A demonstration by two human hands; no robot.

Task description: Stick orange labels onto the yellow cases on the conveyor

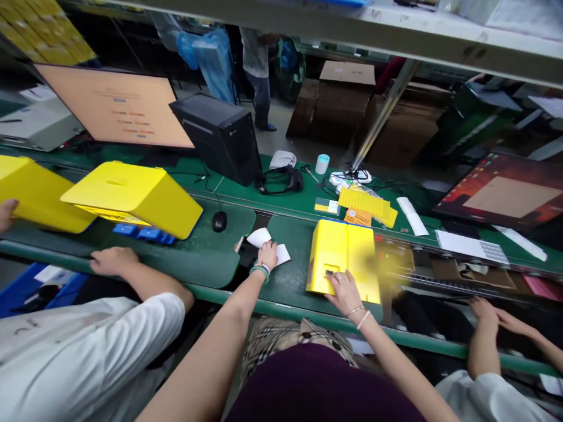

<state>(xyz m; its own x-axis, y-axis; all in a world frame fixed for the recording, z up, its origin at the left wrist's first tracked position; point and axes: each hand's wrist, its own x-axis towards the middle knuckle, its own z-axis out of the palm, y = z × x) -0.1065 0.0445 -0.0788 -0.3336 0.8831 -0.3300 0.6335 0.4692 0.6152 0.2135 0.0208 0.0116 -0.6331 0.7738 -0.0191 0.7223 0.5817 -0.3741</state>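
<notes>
My left hand (267,255) rests on a folded white paper (282,254) on the green work surface, its fingers bent over the sheet. To the right stands a yellow box-shaped unit (329,246). My right hand (345,290) touches the lower front of this unit, beside a small black socket (329,273). Its fingers are apart and grip nothing that shows. Just left of the paper, a small flat object (238,244) lies at the edge of a dark gap in the surface.
Co-workers sit on both sides; one forearm (145,275) rests at the left edge. More yellow units (132,193), a black mouse (219,221), a computer tower (220,138), a paper roll (322,164) and yellow sheets (365,202) lie around. A yellow blur (387,258) borders the unit.
</notes>
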